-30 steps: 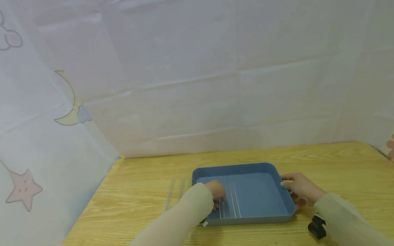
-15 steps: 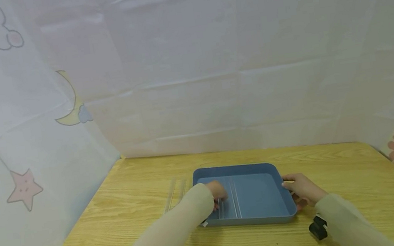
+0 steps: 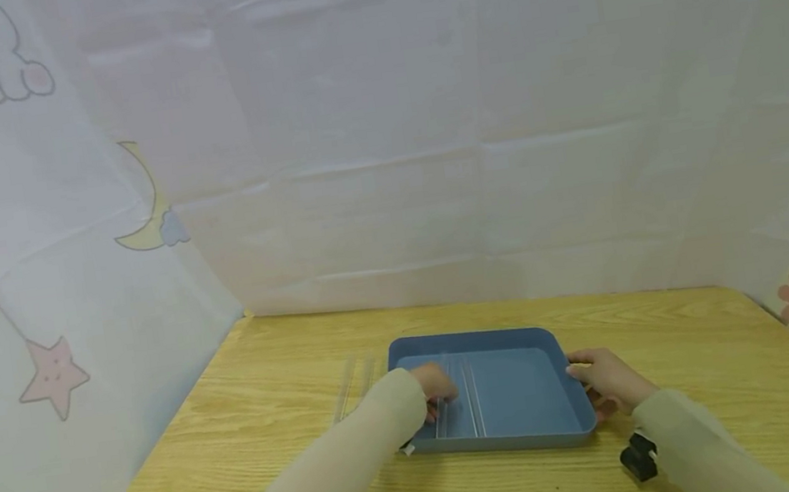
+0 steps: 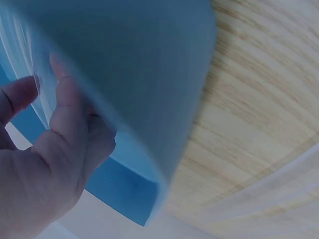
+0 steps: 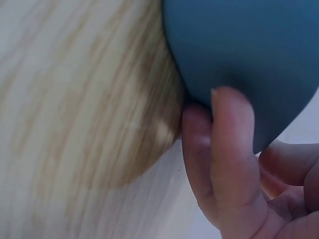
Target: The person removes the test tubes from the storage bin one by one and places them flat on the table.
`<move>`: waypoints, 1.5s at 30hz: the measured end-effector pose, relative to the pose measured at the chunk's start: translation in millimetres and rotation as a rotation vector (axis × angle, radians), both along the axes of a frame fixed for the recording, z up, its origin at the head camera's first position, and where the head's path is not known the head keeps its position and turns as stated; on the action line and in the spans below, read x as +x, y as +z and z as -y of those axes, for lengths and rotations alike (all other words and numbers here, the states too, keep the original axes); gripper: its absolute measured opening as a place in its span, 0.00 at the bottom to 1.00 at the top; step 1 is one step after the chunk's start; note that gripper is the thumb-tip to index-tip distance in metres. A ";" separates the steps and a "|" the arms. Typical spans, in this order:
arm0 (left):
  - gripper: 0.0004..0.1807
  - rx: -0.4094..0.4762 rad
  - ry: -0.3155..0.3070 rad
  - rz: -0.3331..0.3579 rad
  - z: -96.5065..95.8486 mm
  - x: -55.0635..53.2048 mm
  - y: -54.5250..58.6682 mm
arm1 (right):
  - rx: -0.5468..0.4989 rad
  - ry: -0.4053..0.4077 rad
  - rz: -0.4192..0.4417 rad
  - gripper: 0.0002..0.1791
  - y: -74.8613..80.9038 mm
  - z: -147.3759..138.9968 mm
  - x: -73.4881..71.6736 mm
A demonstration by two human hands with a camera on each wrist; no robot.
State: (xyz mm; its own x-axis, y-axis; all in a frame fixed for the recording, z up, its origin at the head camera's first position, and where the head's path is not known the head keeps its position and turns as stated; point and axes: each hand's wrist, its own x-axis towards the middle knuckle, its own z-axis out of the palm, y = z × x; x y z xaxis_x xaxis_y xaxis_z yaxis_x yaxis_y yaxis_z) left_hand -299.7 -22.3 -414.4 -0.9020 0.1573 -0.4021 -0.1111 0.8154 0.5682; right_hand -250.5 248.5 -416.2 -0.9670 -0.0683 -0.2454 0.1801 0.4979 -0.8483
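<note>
In the head view a shallow blue tray (image 3: 528,387) lies on the table. My left hand (image 3: 435,381) reaches inside its left part and pinches a clear plastic divider strip (image 3: 443,422) standing across the tray. The left wrist view shows thumb and fingers on either side of that clear strip (image 4: 44,84), partly behind the tray's wall (image 4: 134,64). Another clear divider (image 3: 474,407) stands just to the right, parallel to it. My right hand (image 3: 605,376) grips the tray's right side, thumb at the rim and fingers against the outer wall (image 5: 239,50).
Clear plastic strips (image 3: 342,389) lie on the wooden table (image 3: 306,477) left of the tray, partly hidden by my left sleeve (image 3: 348,454). Printed white sheets (image 3: 373,198) hang behind and at both sides. A black device (image 3: 638,457) is at my right wrist.
The pinched divider has shifted slightly left within the tray, widening its gap to the other divider. My right hand keeps its hold on the tray. The head view has turned a little.
</note>
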 end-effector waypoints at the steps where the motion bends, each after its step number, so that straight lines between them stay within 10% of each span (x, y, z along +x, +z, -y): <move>1: 0.07 0.007 -0.002 -0.002 0.8 1.0 1.1 | -0.001 0.000 0.001 0.27 -0.1 -0.1 -0.1; 8: 0.08 0.050 -0.038 0.029 5.0 5.0 13.4 | -0.003 0.001 0.000 0.27 0.5 -1.2 0.3; 23: 0.21 0.430 0.038 0.178 28.1 3.2 27.5 | 0.009 -0.005 -0.011 0.26 -1.3 2.0 1.7; 45: 0.24 0.601 0.000 0.136 52.7 20.5 36.8 | -0.001 -0.007 -0.010 0.26 -1.6 0.8 1.5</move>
State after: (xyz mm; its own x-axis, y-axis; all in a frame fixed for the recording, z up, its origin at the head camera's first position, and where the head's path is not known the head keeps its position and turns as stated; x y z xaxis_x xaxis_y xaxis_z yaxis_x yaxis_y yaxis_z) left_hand -279.2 -74.9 -377.6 -0.8489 0.3921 -0.3543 -0.2146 0.3569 0.9092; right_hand -249.0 247.7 -417.8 -0.9699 -0.0624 -0.2353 0.1746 0.4954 -0.8509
